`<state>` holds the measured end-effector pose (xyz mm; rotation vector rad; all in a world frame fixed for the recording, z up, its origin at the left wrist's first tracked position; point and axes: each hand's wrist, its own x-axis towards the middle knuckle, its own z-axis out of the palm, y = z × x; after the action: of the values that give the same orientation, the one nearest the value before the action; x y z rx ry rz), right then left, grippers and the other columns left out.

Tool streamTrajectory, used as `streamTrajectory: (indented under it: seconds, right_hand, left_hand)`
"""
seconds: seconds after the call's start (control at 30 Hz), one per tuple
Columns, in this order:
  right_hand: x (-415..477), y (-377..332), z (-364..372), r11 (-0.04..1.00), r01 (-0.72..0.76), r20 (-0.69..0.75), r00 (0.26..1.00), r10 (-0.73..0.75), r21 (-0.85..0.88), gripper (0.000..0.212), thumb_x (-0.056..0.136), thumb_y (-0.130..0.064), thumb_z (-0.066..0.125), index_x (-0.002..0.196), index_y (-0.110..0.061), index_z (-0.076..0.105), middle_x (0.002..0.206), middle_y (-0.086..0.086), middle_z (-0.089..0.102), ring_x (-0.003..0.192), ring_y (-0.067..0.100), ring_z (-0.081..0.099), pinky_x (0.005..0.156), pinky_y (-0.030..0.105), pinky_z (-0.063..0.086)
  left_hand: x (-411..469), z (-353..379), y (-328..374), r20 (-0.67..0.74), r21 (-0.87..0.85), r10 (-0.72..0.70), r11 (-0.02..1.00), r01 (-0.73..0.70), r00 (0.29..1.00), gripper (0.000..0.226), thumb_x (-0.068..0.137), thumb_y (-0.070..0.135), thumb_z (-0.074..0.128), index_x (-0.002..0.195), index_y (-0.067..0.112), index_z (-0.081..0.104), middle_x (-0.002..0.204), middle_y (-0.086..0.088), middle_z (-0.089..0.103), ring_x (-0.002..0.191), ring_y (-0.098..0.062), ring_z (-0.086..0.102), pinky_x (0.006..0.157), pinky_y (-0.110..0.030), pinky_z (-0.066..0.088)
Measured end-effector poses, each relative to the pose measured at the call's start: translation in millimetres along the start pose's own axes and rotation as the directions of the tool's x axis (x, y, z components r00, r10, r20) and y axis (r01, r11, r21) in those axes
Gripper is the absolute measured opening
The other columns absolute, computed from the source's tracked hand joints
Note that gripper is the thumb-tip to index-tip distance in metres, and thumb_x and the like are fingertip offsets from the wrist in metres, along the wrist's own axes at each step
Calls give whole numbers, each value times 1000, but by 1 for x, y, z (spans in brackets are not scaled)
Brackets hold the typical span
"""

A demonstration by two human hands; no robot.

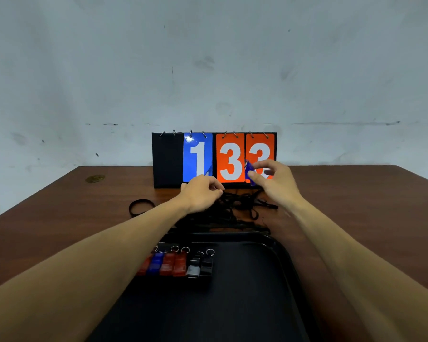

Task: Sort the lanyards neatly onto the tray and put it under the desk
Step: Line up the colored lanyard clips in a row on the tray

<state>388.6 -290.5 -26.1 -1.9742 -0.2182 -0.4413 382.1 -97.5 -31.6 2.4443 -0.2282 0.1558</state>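
Note:
A black tray (277,262) lies on the brown desk in front of me. Along its far left part stand several whistles (176,264) in a row: red, blue, grey and black, each with a metal ring. Behind the tray a tangle of black lanyard cords (237,208) sprawls on the desk. My right hand (272,181) is raised above the tangle and pinches a blue whistle (249,172) between thumb and fingers. My left hand (203,191) hovers over the left side of the cords, its fingers curled and pinching a black cord.
A flip scoreboard (214,159) reading 1, 3, 3 stands upright right behind the cords, near the wall. A black band loop (140,206) lies on the desk (356,206) to the left. A small gold sticker (95,178) marks the far left corner.

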Motion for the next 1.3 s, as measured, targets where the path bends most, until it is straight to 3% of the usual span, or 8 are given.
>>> streamTrajectory:
  seconds: [0.07, 0.2, 0.43, 0.6, 0.77, 0.93, 1.07, 1.3]
  right_hand:
    - [-2, -7, 0, 996, 46, -59, 997, -50, -75, 15, 87, -22, 67, 101, -26, 60, 109, -9, 55, 106, 11, 48, 92, 33, 45]
    - [-4, -27, -13, 928, -53, -326, 927, 183, 370, 23, 91, -17, 62, 114, -15, 60, 103, -4, 63, 97, 12, 62, 83, 28, 54]
    - [-57, -35, -15, 865, -271, 56, 960, 273, 422, 24, 92, -13, 60, 115, -11, 57, 96, 9, 65, 67, 14, 60, 63, 26, 50]
    - [-105, -38, -20, 985, -170, 370, 918, 143, 41, 17, 92, -17, 60, 107, -14, 67, 91, 10, 69, 62, 15, 61, 54, 22, 47]
    - [-133, -36, -8, 942, 23, 465, 873, 144, -335, 10, 89, -23, 63, 99, -22, 67, 81, -9, 66, 58, 3, 61, 51, 7, 43]
    - [-150, -34, 14, 923, 134, 395, 918, 22, -362, 12, 81, -21, 72, 92, -22, 66, 91, -4, 67, 77, 5, 61, 60, 6, 40]
    - [-154, -35, 21, 905, 170, 367, 930, -16, -390, 14, 79, -31, 76, 85, -24, 65, 93, -7, 63, 81, 4, 55, 64, 8, 34]
    - [-161, -33, 16, 897, 142, 381, 924, 32, -418, 33, 86, -28, 69, 117, -18, 67, 115, -5, 60, 80, -1, 55, 69, 5, 36]
  left_hand:
    - [-9, -5, 7, -7, 17, 22, 1000, -22, 1000, 17, 94, 25, 54, 108, 24, 65, 105, 5, 63, 111, -15, 53, 108, -46, 33]
    - [-31, -23, 15, -33, 39, 48, 998, -47, 998, 19, 94, 20, 54, 109, 23, 66, 105, 5, 59, 108, -14, 52, 110, -48, 30]
    - [-82, -56, 13, -70, -60, 56, 996, -61, 996, 22, 95, 12, 49, 105, 20, 67, 108, 3, 64, 93, -8, 58, 72, -10, 40]
    - [-130, -66, 5, -111, -93, 107, 989, -118, 988, 21, 95, 15, 52, 107, 22, 68, 108, 5, 66, 93, -7, 63, 77, -17, 49]
    - [-169, -73, -19, -168, -63, 94, 992, -106, 981, 20, 94, 16, 53, 106, 24, 67, 110, 10, 61, 97, -1, 56, 77, -9, 40]
    - [-191, -69, -42, -172, -52, 48, 997, -58, 984, 23, 93, 16, 56, 114, 23, 64, 114, 10, 56, 107, -3, 51, 91, -20, 41]
    - [-202, -72, -75, -65, 163, 47, 986, -36, 997, 36, 91, 24, 59, 126, 24, 55, 127, 5, 46, 121, -11, 42, 105, -29, 36]
    - [-203, -78, -95, 23, 94, 78, 992, -80, 997, 57, 87, 25, 64, 139, 20, 40, 136, 4, 34, 123, -9, 37, 102, -22, 33]
